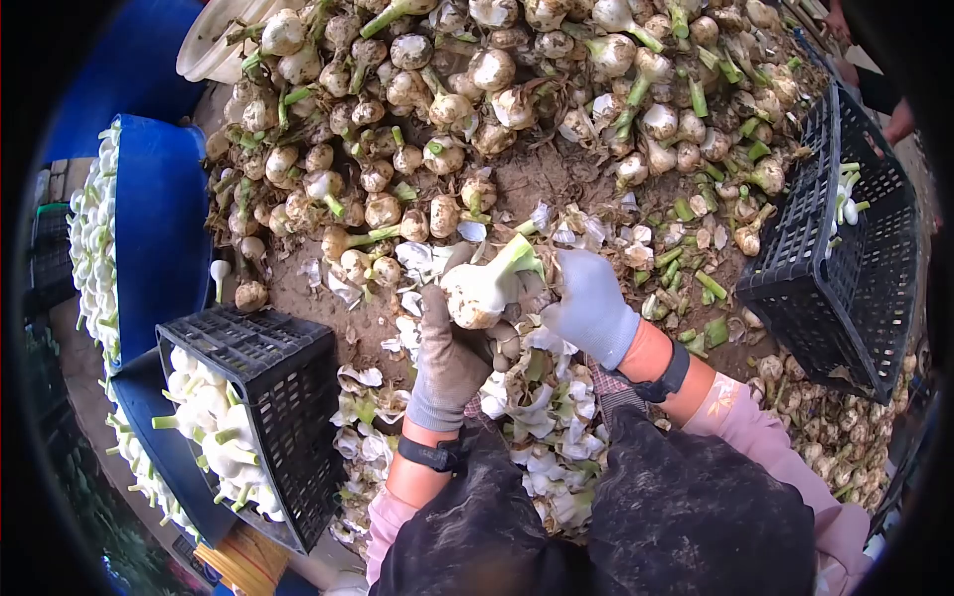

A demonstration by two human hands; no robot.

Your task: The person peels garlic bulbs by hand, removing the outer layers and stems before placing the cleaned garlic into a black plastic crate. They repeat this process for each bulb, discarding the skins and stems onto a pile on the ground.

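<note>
A garlic bulb [477,296] with a short green stem sits in my gloved left hand [447,348], whose fingers are wrapped round its left side and underside. My right hand [592,308], in a pale grey-blue glove, is just right of the bulb by the cut stem. Its fingers are curled in, and whatever they hold is hidden. Peeled skins [537,397] lie below both hands, between my knees. Beyond my hands rises a large heap of soil-stained garlic bulbs [492,70].
At the left stand a black crate [298,348] of clean white bulbs and a blue container [159,238] beside more white garlic. A black crate [845,288] with a few bulbs is at the right. Cut stems [711,286] litter the soil. Part of another person [899,121] shows at the upper right.
</note>
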